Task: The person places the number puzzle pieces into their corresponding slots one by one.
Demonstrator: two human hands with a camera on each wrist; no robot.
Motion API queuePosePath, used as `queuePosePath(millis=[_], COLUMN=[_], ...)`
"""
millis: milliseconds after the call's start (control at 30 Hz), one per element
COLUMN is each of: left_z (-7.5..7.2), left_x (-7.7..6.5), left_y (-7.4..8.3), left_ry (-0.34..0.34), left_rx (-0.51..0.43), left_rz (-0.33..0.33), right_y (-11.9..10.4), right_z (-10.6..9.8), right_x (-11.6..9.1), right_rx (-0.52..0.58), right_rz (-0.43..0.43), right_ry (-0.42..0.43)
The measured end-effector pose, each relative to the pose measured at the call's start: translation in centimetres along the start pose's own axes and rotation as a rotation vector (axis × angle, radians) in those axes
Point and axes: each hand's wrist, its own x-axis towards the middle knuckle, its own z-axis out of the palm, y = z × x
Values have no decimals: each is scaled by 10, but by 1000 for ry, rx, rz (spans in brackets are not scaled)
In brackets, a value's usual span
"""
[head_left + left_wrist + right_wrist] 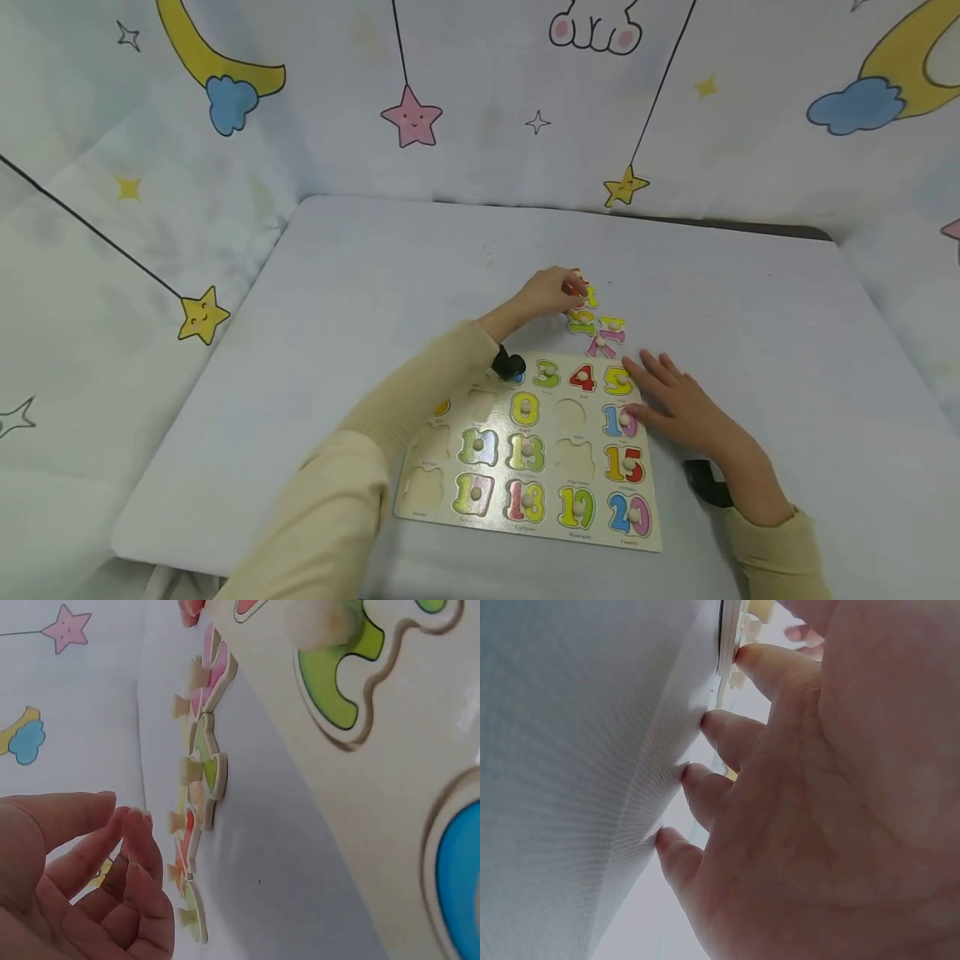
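A wooden number-puzzle board (550, 458) lies on the table, with knobbed number pieces in many slots and several slots bare. Beyond its far edge is a small cluster of loose knobbed pieces, among them a pink and yellow one (612, 330), a green and yellow one (582, 322) and a red one (187, 836). My left hand (546, 292) hovers at this cluster, fingers loosely curled; in the left wrist view no piece shows between thumb and fingertips. My right hand (686, 408) rests with spread fingers at the board's right edge, a fingertip (742, 656) against it.
The white table (360, 275) stretches around the board. Behind it hangs a pale cloth backdrop (480, 158) with printed stars and moons. Black wrist devices (508, 365) sit on both wrists, and my left sleeve (352, 467) covers part of the board's left side.
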Motion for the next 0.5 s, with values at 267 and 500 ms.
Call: queuePosePath(millis=[267,500], left_z=[13,15], left_x=[-3,-3], left_y=[-6,-8], left_ry=[-36,-30], left_rx=[-192,-256], left_rz=[-162,-209], right_y=[0,-2], right_z=[2,1], right_x=[1,0], right_rx=[-19,-17], right_rz=[-6,1], right_ry=[8,7])
